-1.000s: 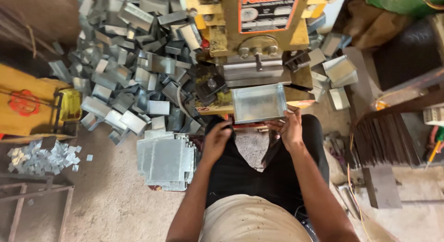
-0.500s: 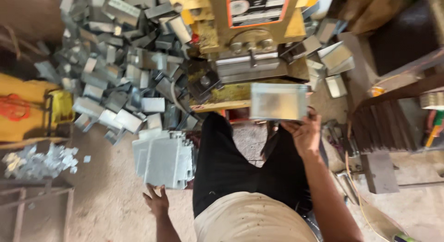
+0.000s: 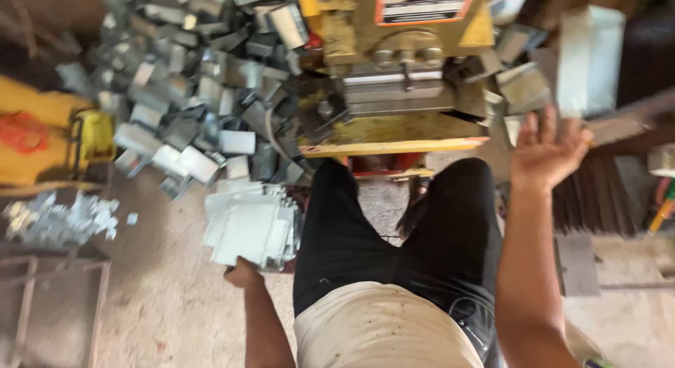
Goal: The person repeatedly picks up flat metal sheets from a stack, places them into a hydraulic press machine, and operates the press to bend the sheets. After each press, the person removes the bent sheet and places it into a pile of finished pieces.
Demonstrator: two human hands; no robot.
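My right hand (image 3: 550,146) is raised to the right of the yellow press machine (image 3: 394,72), with its fingers spread and nothing in them. A folded grey metal box (image 3: 589,58) is blurred just above and to the right of that hand, apart from it. My left hand (image 3: 242,273) reaches down to the floor and touches the near edge of a stack of flat grey metal sheets (image 3: 249,224). Its fingers are hidden at the stack's edge. My legs in black trousers (image 3: 394,234) fill the middle.
A large heap of folded metal boxes (image 3: 190,93) lies left of the press. A yellow object (image 3: 49,139) and a small pile of metal scraps (image 3: 60,220) are at far left, above a metal frame (image 3: 56,297). Dark plates (image 3: 598,199) stand at right.
My right hand let go of the metal box, which now sits up and to the right of it. My left hand moved from the floor to the sheet stack's edge.
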